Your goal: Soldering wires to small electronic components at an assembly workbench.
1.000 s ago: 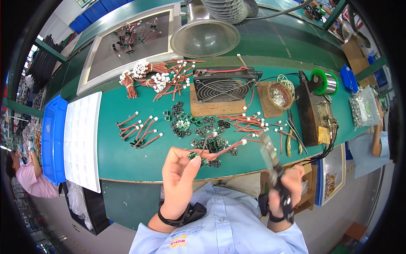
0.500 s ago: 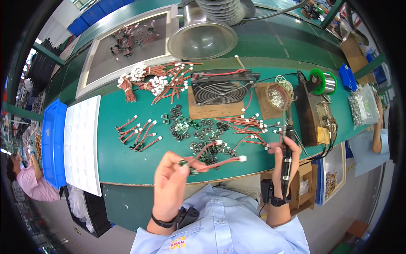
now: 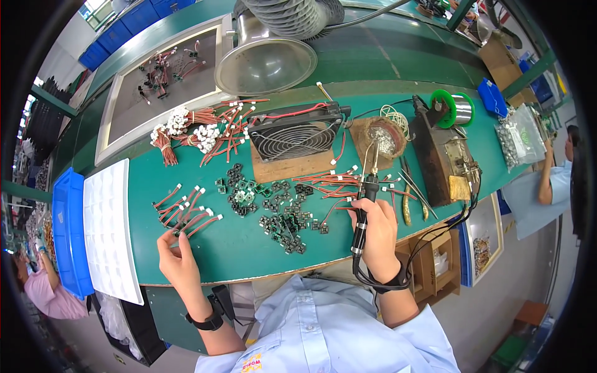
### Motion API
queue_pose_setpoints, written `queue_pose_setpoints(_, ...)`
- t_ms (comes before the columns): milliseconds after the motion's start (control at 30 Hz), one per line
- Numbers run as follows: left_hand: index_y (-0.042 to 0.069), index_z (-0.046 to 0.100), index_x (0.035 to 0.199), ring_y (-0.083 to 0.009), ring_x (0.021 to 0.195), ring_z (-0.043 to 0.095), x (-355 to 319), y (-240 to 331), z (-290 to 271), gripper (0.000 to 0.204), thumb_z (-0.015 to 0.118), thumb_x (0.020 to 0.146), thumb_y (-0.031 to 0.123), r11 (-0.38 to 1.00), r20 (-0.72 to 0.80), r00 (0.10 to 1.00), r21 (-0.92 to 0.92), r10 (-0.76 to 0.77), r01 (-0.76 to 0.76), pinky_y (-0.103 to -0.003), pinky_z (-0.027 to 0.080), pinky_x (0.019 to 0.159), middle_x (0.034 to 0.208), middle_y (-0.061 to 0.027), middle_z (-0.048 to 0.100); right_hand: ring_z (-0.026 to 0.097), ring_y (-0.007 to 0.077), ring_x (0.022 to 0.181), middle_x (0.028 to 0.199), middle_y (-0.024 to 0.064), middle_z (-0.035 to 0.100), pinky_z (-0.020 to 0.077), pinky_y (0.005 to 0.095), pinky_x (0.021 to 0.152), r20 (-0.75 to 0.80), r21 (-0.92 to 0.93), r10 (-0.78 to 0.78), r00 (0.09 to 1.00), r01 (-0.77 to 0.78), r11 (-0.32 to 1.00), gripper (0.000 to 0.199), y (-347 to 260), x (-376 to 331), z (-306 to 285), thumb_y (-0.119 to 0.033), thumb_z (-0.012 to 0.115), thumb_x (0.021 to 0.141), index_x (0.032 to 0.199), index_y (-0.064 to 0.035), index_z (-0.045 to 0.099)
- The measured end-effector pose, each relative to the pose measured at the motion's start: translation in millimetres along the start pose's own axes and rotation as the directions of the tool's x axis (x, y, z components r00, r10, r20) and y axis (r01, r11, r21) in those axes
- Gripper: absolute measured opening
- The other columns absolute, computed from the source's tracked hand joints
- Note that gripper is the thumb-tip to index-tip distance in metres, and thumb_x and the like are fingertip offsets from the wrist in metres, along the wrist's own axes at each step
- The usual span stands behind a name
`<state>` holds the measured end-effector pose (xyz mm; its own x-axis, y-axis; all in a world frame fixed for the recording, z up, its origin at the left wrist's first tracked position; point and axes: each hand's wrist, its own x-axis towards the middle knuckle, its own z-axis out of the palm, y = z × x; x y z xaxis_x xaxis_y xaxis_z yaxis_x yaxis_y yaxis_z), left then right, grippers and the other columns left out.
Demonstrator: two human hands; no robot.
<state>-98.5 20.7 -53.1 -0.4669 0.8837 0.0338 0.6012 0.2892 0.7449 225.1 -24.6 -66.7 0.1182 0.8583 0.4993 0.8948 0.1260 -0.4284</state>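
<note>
My left hand (image 3: 180, 261) is at the near end of a small group of wired circuit boards (image 3: 186, 211). Its thumb and fingertips pinch the board end of one of these, mostly hidden by the fingers. In my right hand (image 3: 377, 230) is a black soldering iron (image 3: 367, 194). The iron points away from me, its tip over a round pot (image 3: 387, 138) with silvery bits inside. Loose small circuit boards (image 3: 289, 224) lie in a pile between my hands. Red and black wires with white connectors (image 3: 329, 178) are spread beyond my right hand.
A black fan (image 3: 295, 138) stands on a wooden board. Bundled wires (image 3: 202, 133) lie behind. A solder spool (image 3: 461, 110) sits on a dark soldering station (image 3: 438, 158); tweezers (image 3: 420, 194) lie beside it. White tray (image 3: 112, 230) and blue bin (image 3: 69, 230) flank the left. A metal hood (image 3: 267, 67) hangs behind.
My left hand has moved left and down to the wired boards, bringing the wired board it held. My right hand has shifted left, and the iron's tip has come to the pot.
</note>
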Motion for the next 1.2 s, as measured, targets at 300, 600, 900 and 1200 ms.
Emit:
queue_pose_setpoints(300, 0.000, 0.056, 0.100, -0.0218, 0.087, 0.054, -29.8, 49.6, 9.1, 0.022, 0.061, 0.080, 0.006, 0.884, -0.068, 0.882, 0.041, 0.467, -0.465, -0.033, 0.044, 0.068, 0.104, -0.0139, 0.055, 0.048, 0.0254, 0.082, 0.080, 0.0070, 0.053, 0.0337, 0.0353, 0.075, 0.169, -0.028, -0.009, 0.985, 0.013, 1.000, 0.040, -0.2, 8.2, -7.4, 0.002, 0.056, 0.067, 0.105, -0.0072, 0.048)
queue_pose_setpoints(600, 0.000, 0.057, 0.096, -0.0286, 0.093, 0.056, -81.2, 81.5, 44.7, 0.021, 0.062, 0.075, 0.001, 0.803, 0.462, 0.659, -0.392, 0.593, -0.448, -0.036, 0.044, 0.080, 0.102, -0.0126, 0.057, 0.047, 0.0259, 0.075, 0.077, 0.0065, 0.053, 0.0350, 0.0342, 0.070, 0.182, 0.139, -0.075, 0.980, 0.050, 0.989, 0.036, 7.6, 0.0, -14.3, 0.003, 0.064, 0.068, 0.100, -0.0090, 0.051)
queue_pose_setpoints(900, 0.004, 0.059, 0.091, -0.0278, 0.082, 0.051, -93.0, 126.1, 112.6, 0.020, 0.065, 0.072, 0.003, 0.574, 0.429, 0.445, -0.242, 0.786, -0.782, -0.036, 0.040, 0.070, 0.088, -0.0104, 0.052, 0.050, 0.0252, 0.068, 0.074, 0.0047, 0.054, 0.0365, 0.0353, 0.065, -0.109, 0.151, -0.033, 0.994, 0.049, 0.987, 0.037, 23.2, -16.2, -19.4, 0.003, 0.064, 0.067, 0.099, -0.0089, 0.050)
queue_pose_setpoints(1200, 0.006, 0.054, 0.083, -0.0271, 0.081, 0.048, -98.1, 126.4, 130.9, 0.016, 0.064, 0.071, 0.002, 0.585, 0.503, 0.469, -0.094, 0.726, -0.805, -0.037, 0.035, 0.072, 0.086, -0.0090, 0.048, 0.052, 0.0249, 0.066, 0.082, 0.0052, 0.062, 0.0379, 0.0358, 0.066, -0.189, 0.280, 0.009, 0.982, 0.045, 0.959, 0.039, 44.6, -22.4, -38.9, 0.003, 0.064, 0.065, 0.099, -0.0083, 0.049)
